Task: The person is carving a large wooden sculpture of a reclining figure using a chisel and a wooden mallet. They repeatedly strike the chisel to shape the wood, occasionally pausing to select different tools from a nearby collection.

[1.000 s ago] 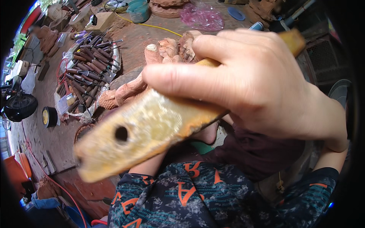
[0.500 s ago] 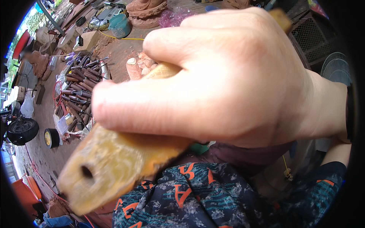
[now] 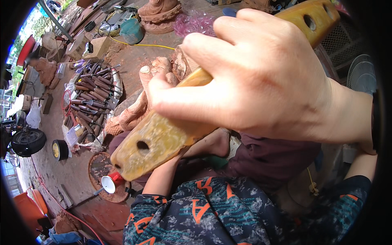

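Observation:
My right hand [image 3: 253,77] is closed round the middle of a long, worn yellow bar [image 3: 159,143] with holes near both ends. It is held slantwise, close to the camera. My left forearm [image 3: 162,175] rises from the lower edge and passes behind the bar, which hides the left hand and its fingers. Beyond the bar lies a reddish-brown carving shaped like a large hand [image 3: 136,106], with a thumb and curled fingers, partly covered by my right hand. A bare foot [image 3: 220,143] shows below the bar.
Many wooden-handled carving tools [image 3: 94,98] lie heaped at left. A red cup with a white inside [image 3: 109,183] rests on a round board [image 3: 100,163]. A black tape roll [image 3: 60,150] is farther left. A teal bucket [image 3: 131,32] and carved figure [image 3: 159,18] stand at the back.
My right hand and the bar have shifted up and to the right. The carved hand shows more fully, and my left forearm and the red cup have come into sight.

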`<state>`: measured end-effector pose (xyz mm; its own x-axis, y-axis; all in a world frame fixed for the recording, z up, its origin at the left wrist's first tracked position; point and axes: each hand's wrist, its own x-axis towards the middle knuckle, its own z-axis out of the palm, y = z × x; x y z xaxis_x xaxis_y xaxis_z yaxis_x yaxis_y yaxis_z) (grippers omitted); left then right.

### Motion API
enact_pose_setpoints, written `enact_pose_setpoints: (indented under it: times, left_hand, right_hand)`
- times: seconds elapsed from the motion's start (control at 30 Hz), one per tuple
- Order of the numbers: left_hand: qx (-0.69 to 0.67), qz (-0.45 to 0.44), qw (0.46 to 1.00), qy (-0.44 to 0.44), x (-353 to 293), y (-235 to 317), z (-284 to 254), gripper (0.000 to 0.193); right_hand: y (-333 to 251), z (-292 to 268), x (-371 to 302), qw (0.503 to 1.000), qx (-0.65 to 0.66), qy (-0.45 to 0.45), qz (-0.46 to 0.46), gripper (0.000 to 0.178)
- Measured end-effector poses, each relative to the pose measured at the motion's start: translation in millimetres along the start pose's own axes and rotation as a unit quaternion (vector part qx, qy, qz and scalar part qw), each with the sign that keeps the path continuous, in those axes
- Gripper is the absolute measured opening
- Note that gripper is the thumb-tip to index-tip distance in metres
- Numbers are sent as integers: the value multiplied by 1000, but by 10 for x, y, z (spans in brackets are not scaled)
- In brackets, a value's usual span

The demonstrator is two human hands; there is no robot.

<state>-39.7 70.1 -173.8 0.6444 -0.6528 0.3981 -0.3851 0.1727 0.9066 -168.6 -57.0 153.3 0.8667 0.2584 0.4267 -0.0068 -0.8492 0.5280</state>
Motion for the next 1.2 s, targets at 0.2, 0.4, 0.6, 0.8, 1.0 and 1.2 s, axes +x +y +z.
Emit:
enact_pose_setpoints:
  times: [0.2, 0.4, 0.6, 0.8, 1.0, 1.2]
  left_hand:
    - [-161, 84, 983, 36, 212, 474, -156, 26]
    - [48, 95, 994, 18, 62, 122, -365, 45]
    - [76, 126, 988, -37, 305, 304, -225, 24]
    - [125, 173, 975, -70, 471, 313, -197, 22]
    - [116, 90, 987, -66, 150, 219, -146, 35]
    - [68, 135, 988, -38, 456, 970, 2, 23]
  right_hand:
    - [96, -29, -74, 994, 56, -92, 14, 32]
    - [-10, 31, 29, 969, 214, -83, 91, 41]
    - [7, 3, 23, 958, 261, -62, 106, 39]
    - [45, -54, 45, 993, 92, -66, 29, 37]
    - [69, -118, 57, 995, 41, -89, 13, 35]
    - [111, -129, -56, 986, 116, -78, 88, 38]
